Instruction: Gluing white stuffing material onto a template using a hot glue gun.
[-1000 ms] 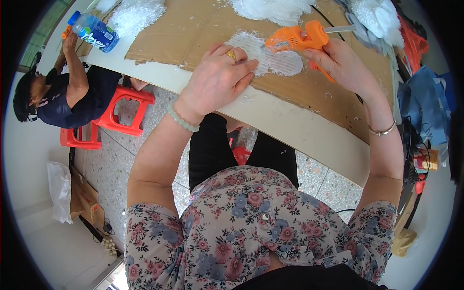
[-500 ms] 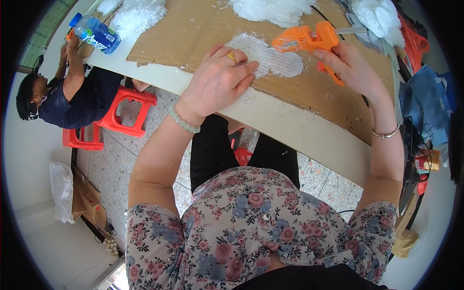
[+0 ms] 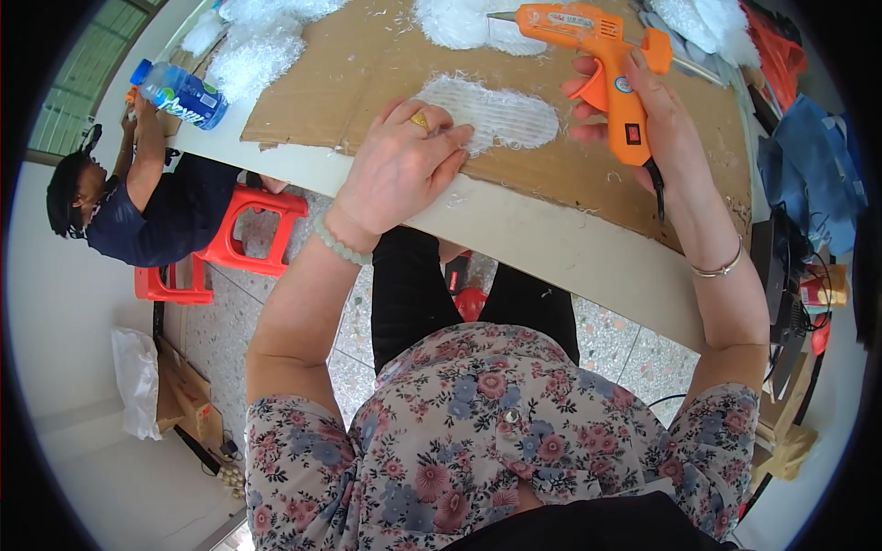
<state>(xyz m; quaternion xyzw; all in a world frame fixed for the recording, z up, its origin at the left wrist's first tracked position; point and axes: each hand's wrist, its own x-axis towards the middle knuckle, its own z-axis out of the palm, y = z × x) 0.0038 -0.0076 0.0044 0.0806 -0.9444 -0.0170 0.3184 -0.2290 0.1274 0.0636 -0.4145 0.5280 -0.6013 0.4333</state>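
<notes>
Orange plastic showed in the right hand (image 3: 666, 129), which was closed around the grip of a glue gun (image 3: 608, 53) held over the right part of the brown cardboard (image 3: 354, 73), its nozzle aimed leftward and its fingers loosely bent. Well apart from it, the left hand (image 3: 400, 165) was bent at the wrist over the cardboard's near edge, fingertips against the left end of a white ridged pad (image 3: 491, 115); whether they pinched it could not be told. The pad lay flat on the cardboard, close to that edge. Beyond the edge, toward the person, ran a pale strip of table (image 3: 570, 243); bare cardboard spread between pad and right hand. Counted: one pad, one glue gun in hand, one blue-labelled bottle (image 3: 188, 96) left of the cardboard, and at least three white fluffy mounds (image 3: 459, 23) along the cardboard's far side.
</notes>
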